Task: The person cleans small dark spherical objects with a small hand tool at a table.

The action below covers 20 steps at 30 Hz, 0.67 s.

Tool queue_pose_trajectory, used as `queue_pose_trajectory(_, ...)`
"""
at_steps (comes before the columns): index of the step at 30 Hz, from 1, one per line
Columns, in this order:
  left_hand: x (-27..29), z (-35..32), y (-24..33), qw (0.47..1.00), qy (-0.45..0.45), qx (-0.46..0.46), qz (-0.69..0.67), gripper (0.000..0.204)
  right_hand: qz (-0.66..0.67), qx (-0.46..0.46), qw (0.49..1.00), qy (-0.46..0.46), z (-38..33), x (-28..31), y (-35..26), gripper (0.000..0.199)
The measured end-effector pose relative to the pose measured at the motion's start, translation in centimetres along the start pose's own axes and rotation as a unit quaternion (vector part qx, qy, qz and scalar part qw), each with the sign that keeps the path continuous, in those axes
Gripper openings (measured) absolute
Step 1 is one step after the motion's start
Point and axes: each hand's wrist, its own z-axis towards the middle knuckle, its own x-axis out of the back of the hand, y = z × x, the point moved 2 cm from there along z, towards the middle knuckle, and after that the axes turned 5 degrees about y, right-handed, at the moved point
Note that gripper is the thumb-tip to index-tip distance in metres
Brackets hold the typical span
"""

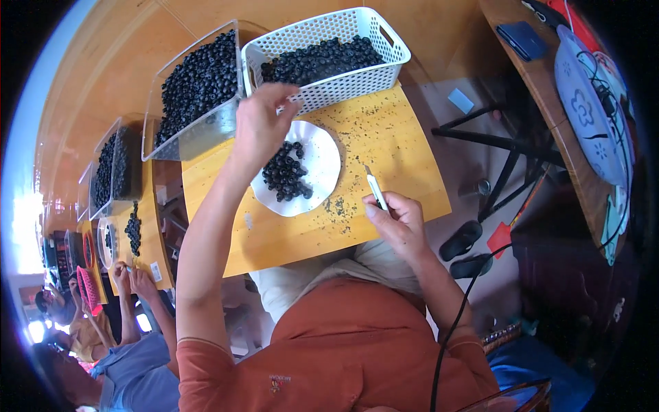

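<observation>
My left hand (264, 127) is raised over the table beside the near wall of a white perforated basket (329, 90). Its slightly blurred fingers are curved and look apart, with nothing visible between them. Inside the basket lie many small, round, dark berry-like pieces (326, 60). Below that hand, a white plate (321, 147) carries a smaller heap of the same dark pieces (285, 175). My right hand (398, 220) is closed around a white-handled craft knife (374, 187), its blade pointing up and away from me, to the right of the plate.
Dark crumbs (340, 206) are scattered over the yellow wooden table (405, 151). A clear bin (199, 89) full of dark pieces stands left of the basket. Further left, another person's hands (134, 278) work at a second table. A cable (456, 323) hangs past my right arm.
</observation>
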Motion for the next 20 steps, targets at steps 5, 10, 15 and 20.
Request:
queue_pose_trajectory(5,0.2,-5.8,1.7,0.986,-0.120,-0.092,0.072,0.014,-0.017,-0.017,0.999,0.024,-0.6,1.7,0.9,0.016)
queue_pose_trajectory(10,-0.2,-7.5,1.1,0.948,-0.212,-0.142,0.192,0.015,-0.008,-0.004,1.000,-0.007,-0.9,1.3,1.0,0.016)
queue_pose_trajectory(15,-1.0,-7.9,0.6,0.925,-0.262,-0.154,0.228,0.009,-0.016,0.013,1.000,-0.018,-1.1,0.9,0.3,0.016)
queue_pose_trajectory(20,-1.4,-7.8,0.8,0.928,-0.286,-0.137,0.194,0.010,-0.020,0.014,1.000,-0.009,-1.4,1.4,0.6,0.017)
